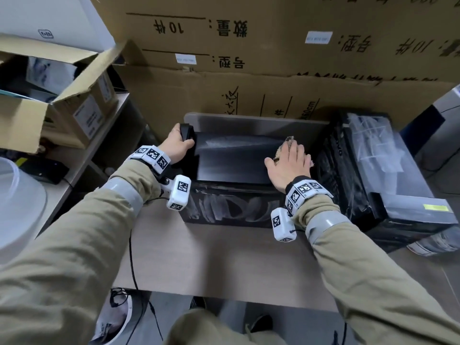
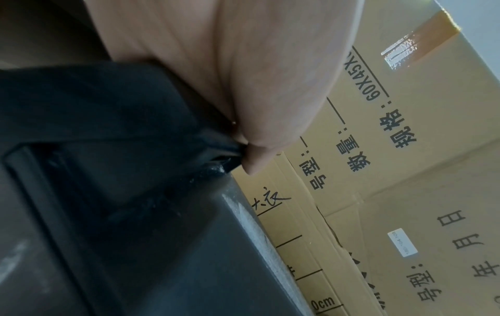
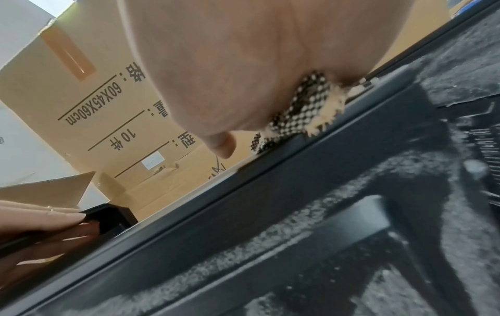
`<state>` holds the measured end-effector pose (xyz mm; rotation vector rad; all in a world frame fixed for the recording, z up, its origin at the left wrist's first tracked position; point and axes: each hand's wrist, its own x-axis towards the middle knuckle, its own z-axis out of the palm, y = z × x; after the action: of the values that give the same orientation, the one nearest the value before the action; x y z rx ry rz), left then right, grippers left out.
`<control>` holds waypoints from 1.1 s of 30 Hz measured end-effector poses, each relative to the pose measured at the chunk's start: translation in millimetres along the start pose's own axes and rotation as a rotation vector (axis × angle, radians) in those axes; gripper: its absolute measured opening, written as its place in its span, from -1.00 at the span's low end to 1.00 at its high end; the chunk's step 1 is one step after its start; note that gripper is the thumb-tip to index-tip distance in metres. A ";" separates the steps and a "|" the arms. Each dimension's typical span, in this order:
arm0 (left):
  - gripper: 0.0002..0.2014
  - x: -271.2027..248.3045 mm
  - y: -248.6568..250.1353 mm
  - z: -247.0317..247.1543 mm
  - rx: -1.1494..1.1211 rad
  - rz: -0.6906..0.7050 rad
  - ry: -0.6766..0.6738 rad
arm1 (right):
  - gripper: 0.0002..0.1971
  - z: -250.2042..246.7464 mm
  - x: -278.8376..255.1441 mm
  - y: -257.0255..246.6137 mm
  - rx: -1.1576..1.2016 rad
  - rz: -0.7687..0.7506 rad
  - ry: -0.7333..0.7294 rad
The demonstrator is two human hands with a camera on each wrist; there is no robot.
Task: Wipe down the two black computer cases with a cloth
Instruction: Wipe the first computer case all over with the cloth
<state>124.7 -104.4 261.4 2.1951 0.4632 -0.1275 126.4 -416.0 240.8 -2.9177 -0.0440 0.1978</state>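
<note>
While two arms in tan sleeves are reaching out over the wooden table [image 1: 211, 265], both hands are resting on the near black computer case [image 1: 231, 165], which is lying flat on that table. Dusty white smears are showing on its front side, and the right wrist view is showing the same grey dust up close. The left hand [image 1: 175, 145] is sitting at the left end of this case, with its fingers curled round a black part that is sticking up there. The right hand [image 1: 288, 165] is lying flat on top at the right end, with its fingers straight, pressing down on a checked cloth [image 1: 288, 143] whose frayed edge is peeking out past the fingertips. Just beside it on the right, the second black computer case [image 1: 373, 170] is standing, with clear plastic stuck on its top. Farther back, big cardboard boxes [image 1: 273, 58] with printed writing are stacked behind the table.
</note>
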 end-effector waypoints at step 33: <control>-0.29 34.8 28.0 -19.2 0.151 -0.055 -0.180 | -0.30 2.0 62.2 -133.4 -0.073 -0.472 -0.265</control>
<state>166.0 -95.1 285.4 2.2933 0.4242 -0.3984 185.6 -282.6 259.6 -2.8272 -0.7836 0.5042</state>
